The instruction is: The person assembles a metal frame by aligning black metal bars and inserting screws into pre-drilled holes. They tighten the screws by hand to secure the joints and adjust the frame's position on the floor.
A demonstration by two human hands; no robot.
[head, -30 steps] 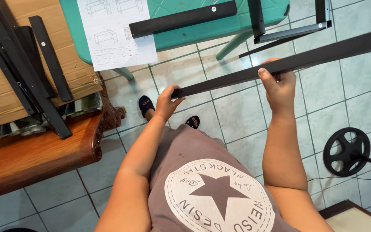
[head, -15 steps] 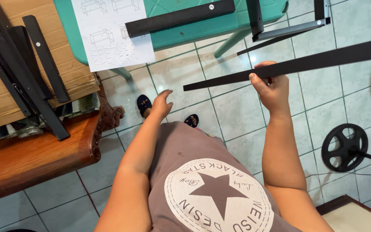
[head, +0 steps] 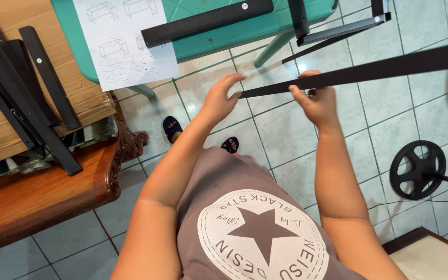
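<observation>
Mid-frame, above the tiled floor (head: 286, 135): my right hand (head: 317, 101) grips the black bar (head: 369, 70) to steady it level; my left hand (head: 223, 98), fingers spread, seemingly just touches its near end.

Floor (head: 286, 129): pale glazed square tiles with dark grout lines. Green plastic table (head: 224, 39) at top, one leg seen on the tiles. Carved reddish wooden bench (head: 42, 192) at left, on which a flattened cardboard sheet (head: 6, 135) is laid. Black round fan base (head: 417, 169) at right. Even daylight is noted.
</observation>
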